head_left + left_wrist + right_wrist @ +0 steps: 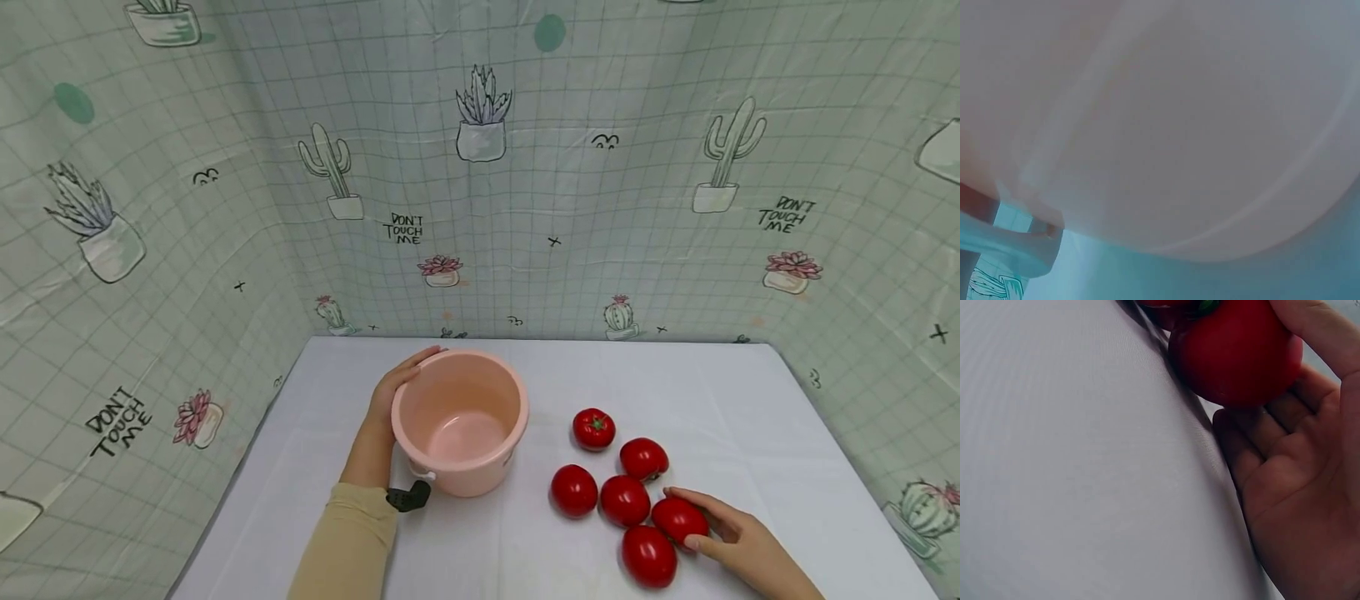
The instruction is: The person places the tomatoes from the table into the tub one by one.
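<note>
A pink bucket (465,487) stands upright on the white table, its inside bare. My left hand (396,390) holds it from the left, fingers wrapped along the outer wall near the rim. Close up, the pale bucket wall (1197,156) fills most of the left wrist view. On the right, my right hand (738,537) grips a red tomato (680,518), thumb on the near side and fingers on the far side. That tomato (1235,356) lies between thumb and fingers in the right wrist view. Beside it are another tomato (648,556) and a tomato (625,501).
More tomatoes lie between bucket and right hand: one at the back (593,429), one on the left (573,491) and one behind the gripped tomato (643,459). The table (555,550) is bounded by a cactus-print cloth (555,192) at the back and both sides.
</note>
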The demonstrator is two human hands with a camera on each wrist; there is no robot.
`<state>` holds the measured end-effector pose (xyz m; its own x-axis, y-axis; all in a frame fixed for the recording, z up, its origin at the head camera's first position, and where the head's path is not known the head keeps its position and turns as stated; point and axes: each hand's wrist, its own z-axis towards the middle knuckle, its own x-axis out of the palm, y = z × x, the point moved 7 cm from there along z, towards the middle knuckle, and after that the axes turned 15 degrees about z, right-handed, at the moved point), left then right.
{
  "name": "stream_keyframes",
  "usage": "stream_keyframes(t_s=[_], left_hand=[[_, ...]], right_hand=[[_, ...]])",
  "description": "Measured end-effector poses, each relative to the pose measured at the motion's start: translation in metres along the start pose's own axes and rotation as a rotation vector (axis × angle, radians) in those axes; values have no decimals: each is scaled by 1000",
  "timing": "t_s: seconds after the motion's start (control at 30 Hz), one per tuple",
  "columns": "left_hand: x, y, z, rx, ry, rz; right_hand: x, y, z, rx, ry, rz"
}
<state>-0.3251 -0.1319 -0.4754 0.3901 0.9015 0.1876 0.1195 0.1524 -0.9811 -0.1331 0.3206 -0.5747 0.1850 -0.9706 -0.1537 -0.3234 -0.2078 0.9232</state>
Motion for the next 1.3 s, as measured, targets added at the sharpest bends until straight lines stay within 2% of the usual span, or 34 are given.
stream_keyframes(t_s=[0.17, 0.3, 0.37, 0.57, 0.67, 0.77, 0.93, 1.1, 1.3], left_hand=[[1, 2, 0, -20, 23, -24], [0, 2, 0, -17, 37, -38], [0, 1, 0, -12, 35, -50], [1, 1, -1, 1, 19, -75], [1, 2, -1, 7, 17, -76], [1, 2, -1, 18, 14, -71], [1, 4, 0, 25, 15, -80], [0, 4, 0, 28, 19, -91], [-1, 4, 0, 33, 0, -92]], right_hand=[[-3, 8, -4, -7, -42, 49], [-5, 24, -4, -65, -45, 74], [-5, 38, -2, -129, -33, 63], [1, 86, 13, -403, 50, 33], [5, 108, 22, -484, 118, 28], [12, 128, 34, -533, 180, 16], [28, 157, 57, -560, 272, 5], [54, 194, 80, -571, 391, 15], [93, 235, 112, -498, 478, -8]])
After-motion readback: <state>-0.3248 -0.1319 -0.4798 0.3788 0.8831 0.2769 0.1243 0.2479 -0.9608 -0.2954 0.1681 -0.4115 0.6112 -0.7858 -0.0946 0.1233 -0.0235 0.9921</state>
